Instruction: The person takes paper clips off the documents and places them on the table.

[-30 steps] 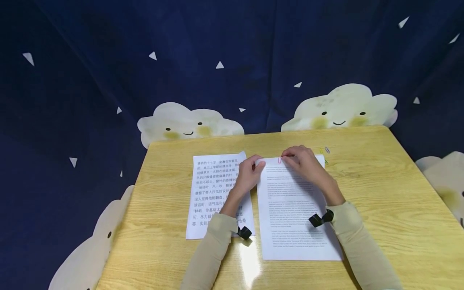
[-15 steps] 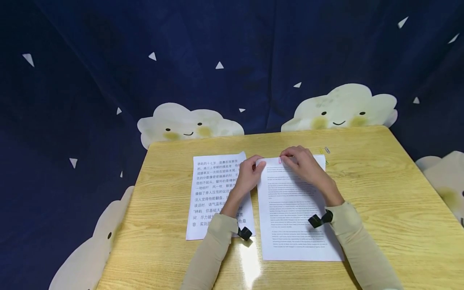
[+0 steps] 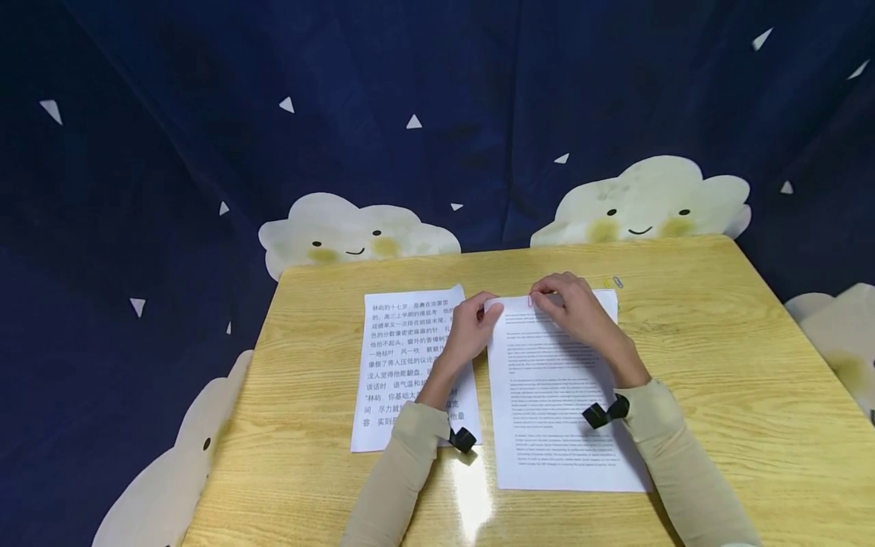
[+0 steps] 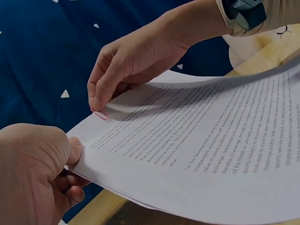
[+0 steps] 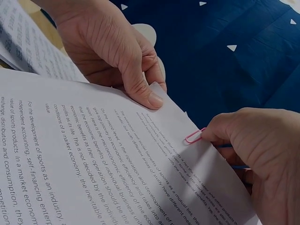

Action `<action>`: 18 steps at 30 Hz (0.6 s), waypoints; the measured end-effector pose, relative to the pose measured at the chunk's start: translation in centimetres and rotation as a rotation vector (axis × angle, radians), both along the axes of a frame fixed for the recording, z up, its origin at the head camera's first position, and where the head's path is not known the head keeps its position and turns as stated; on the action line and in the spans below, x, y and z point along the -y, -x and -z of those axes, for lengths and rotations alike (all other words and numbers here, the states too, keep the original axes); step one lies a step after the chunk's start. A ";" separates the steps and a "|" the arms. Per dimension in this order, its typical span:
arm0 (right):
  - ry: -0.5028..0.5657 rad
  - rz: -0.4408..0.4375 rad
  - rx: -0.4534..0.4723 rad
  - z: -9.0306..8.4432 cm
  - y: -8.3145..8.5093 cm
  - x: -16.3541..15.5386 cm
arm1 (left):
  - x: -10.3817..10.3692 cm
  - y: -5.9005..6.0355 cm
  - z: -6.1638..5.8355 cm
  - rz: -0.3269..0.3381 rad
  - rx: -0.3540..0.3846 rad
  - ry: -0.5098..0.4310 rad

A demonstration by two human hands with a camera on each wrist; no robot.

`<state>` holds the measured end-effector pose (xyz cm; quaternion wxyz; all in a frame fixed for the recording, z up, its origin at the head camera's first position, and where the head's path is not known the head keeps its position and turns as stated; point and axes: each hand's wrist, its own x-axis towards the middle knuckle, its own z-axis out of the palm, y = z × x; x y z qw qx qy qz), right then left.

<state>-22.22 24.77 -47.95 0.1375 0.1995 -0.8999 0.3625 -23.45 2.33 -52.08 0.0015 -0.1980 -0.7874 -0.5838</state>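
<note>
A stack of white sheets with small English print lies on the wooden table, its far edge lifted. My left hand pinches the stack's far left corner, thumb on top. My right hand pinches a pink paper clip that sits on the top edge of the stack; the pink paper clip shows half slid onto the paper, and again the pink paper clip under the fingertips. The right hand also holds something blue behind its fingers.
A second sheet with large Chinese print lies left of the stack, partly under my left forearm. A few loose paper clips lie past the stack's far right corner. A dark blue cloth with cloud shapes hangs behind the table.
Almost nothing has moved; both hands stay on the stack's far edge, and the sheets have shifted very slightly to the right.
</note>
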 end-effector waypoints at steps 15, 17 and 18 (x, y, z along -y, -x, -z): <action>0.030 0.000 0.015 -0.1 -0.2 -0.3 | -0.2 -0.1 -0.1 0.011 -0.008 0.010; 0.032 0.000 0.019 -0.1 -0.1 -0.2 | -0.1 -0.1 -0.1 0.006 -0.005 0.006; 0.032 -0.001 0.019 -0.2 -0.1 -0.2 | -0.1 -0.1 -0.1 0.005 -0.002 0.003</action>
